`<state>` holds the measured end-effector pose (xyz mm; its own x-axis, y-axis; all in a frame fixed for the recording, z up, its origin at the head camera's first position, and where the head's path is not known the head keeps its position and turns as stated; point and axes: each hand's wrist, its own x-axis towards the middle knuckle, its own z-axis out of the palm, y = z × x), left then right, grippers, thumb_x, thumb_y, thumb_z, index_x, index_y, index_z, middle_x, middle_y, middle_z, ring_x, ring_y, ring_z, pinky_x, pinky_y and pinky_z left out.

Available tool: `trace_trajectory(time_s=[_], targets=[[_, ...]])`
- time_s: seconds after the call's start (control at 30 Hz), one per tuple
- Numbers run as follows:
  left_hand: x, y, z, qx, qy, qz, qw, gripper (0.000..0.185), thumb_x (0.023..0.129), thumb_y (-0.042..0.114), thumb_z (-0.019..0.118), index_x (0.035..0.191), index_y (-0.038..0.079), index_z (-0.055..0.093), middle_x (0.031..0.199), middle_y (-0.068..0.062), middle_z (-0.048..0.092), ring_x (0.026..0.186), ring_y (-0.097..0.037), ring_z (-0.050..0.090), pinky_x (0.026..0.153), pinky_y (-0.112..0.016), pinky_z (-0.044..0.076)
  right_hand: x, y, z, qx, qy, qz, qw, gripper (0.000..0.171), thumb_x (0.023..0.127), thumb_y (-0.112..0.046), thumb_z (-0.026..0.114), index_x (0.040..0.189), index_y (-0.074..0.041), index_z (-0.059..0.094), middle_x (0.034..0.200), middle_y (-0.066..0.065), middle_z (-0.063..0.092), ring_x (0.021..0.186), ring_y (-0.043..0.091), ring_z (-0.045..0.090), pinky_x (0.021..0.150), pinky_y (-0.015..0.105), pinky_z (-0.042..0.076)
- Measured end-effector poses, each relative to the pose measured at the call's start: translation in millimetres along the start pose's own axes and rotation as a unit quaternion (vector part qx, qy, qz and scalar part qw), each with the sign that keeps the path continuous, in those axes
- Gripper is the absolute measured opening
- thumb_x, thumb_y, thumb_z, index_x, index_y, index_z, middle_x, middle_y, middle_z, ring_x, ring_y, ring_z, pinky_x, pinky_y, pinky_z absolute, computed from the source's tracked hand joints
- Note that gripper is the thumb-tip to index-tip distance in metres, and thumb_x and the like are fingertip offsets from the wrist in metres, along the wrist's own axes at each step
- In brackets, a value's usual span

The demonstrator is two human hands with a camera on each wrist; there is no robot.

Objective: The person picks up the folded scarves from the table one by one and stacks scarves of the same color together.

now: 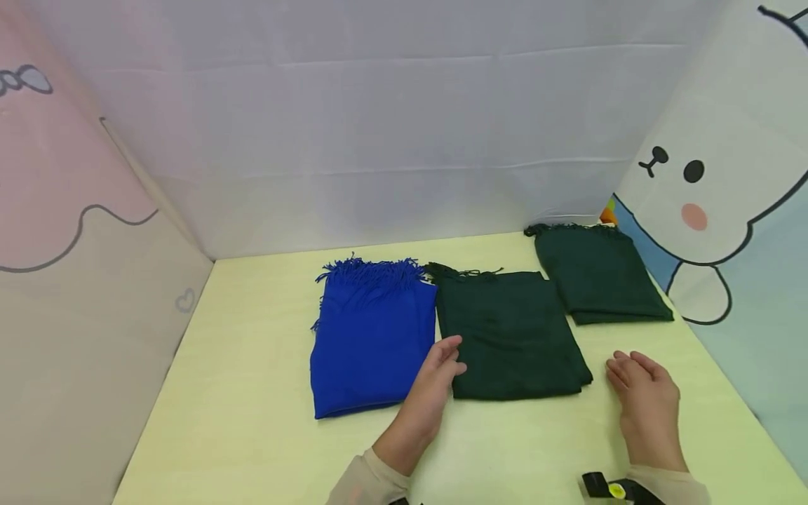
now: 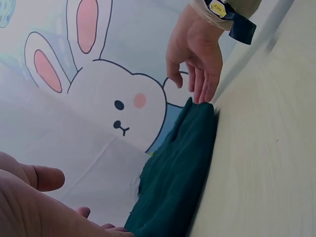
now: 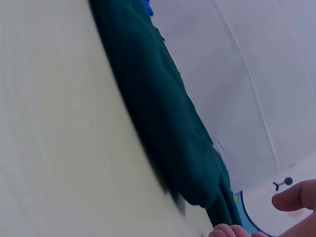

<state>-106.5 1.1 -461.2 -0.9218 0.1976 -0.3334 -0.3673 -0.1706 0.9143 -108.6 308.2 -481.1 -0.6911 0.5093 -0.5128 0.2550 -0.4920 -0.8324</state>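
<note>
**Two hands beside a folded dark green scarf**

A folded dark green scarf [image 1: 511, 335] lies flat in the middle of the pale yellow table [image 1: 240, 393]. Its fringe points to the back wall.

The left hand [image 1: 435, 382] rests at the scarf's near left corner. Its fingers are straight and close together, and the fingertips touch the edge of the green cloth. The hand also lies over the edge of a blue scarf [image 1: 369, 337], which sits just beside the green one on the left.

The right hand [image 1: 644, 393] lies on the table near the scarf's near right corner. Its fingers are loosely bent and close together, and they hold nothing. In the left wrist view the fingertips come right up to the cloth's edge.

A second green scarf [image 1: 600, 273] lies farther back on the right, apart from the first.

A bunny picture [image 1: 701, 189] is on the right wall. A black band with a yellow tag [image 1: 615, 489] is on the right wrist; its writing is too small to read.
</note>
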Motion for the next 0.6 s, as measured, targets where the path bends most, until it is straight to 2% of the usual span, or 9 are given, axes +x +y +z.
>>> trace_trajectory(time_s=[0.07, 0.13, 0.2, 0.27, 0.4, 0.6], targets=[[0.5, -1.4, 1.8, -0.008, -0.008, 0.001, 0.9999, 0.05, 0.098, 0.014, 0.05, 0.146, 0.006, 0.042, 0.157, -0.012, 0.035, 0.147, -0.034, 0.026, 0.119, -0.059, 0.017, 6, -7, -8, 0.044, -0.026, 0.039, 0.998, 0.064, 0.096, -0.02, 0.066, 0.151, -0.02, 0.033, 0.111, -0.008, 0.063, 0.108, 0.004, 0.064, 0.098, 0.022, 0.048], [1.6, -3.5, 3.9, -0.015, -0.016, 0.001, 0.9998, 0.048, 0.098, 0.014, 0.05, 0.145, 0.004, 0.043, 0.155, -0.014, 0.037, 0.146, -0.034, 0.029, 0.119, -0.057, 0.019, 12, -14, -17, 0.09, -0.054, 0.08, 0.991, 0.075, 0.097, -0.021, 0.064, 0.158, -0.026, 0.02, 0.118, -0.01, 0.059, 0.123, 0.005, 0.055, 0.108, 0.026, 0.038], [2.7, -4.4, 6.8, -0.022, -0.026, 0.003, 0.9994, 0.047, 0.099, 0.013, 0.049, 0.144, 0.002, 0.043, 0.154, -0.017, 0.038, 0.144, -0.035, 0.032, 0.119, -0.055, 0.021, 17, -19, -25, 0.133, -0.07, 0.111, 0.982, 0.077, 0.099, -0.022, 0.061, 0.159, -0.031, 0.014, 0.125, -0.011, 0.055, 0.138, 0.007, 0.04, 0.115, 0.028, 0.027], [4.9, -4.7, 9.7, -0.028, -0.039, 0.003, 0.9989, 0.045, 0.1, 0.013, 0.048, 0.143, 0.001, 0.043, 0.153, -0.018, 0.039, 0.143, -0.035, 0.035, 0.119, -0.053, 0.023, 22, -23, -31, 0.166, -0.07, 0.13, 0.975, 0.076, 0.1, -0.023, 0.06, 0.158, -0.036, 0.013, 0.13, -0.012, 0.05, 0.145, 0.008, 0.027, 0.118, 0.029, 0.02], [16.3, -0.1, 17.9, -0.03, -0.073, -0.002, 0.9969, 0.04, 0.104, 0.016, 0.046, 0.141, 0.002, 0.047, 0.15, -0.016, 0.043, 0.14, -0.031, 0.041, 0.117, -0.052, 0.03, 30, -29, -40, 0.21, -0.052, 0.136, 0.967, 0.072, 0.1, -0.025, 0.06, 0.156, -0.038, 0.017, 0.13, -0.011, 0.05, 0.147, 0.009, 0.02, 0.119, 0.03, 0.017], [50.8, 7.7, 40.6, -0.061, -0.102, -0.018, 0.9927, 0.036, 0.102, 0.017, 0.048, 0.136, 0.006, 0.055, 0.143, -0.013, 0.053, 0.133, -0.027, 0.051, 0.112, -0.049, 0.038, 36, -25, -45, 0.228, -0.064, 0.149, 0.96, 0.064, 0.103, -0.026, 0.054, 0.154, -0.039, 0.017, 0.127, -0.009, 0.051, 0.147, 0.008, 0.018, 0.12, 0.028, 0.015]])
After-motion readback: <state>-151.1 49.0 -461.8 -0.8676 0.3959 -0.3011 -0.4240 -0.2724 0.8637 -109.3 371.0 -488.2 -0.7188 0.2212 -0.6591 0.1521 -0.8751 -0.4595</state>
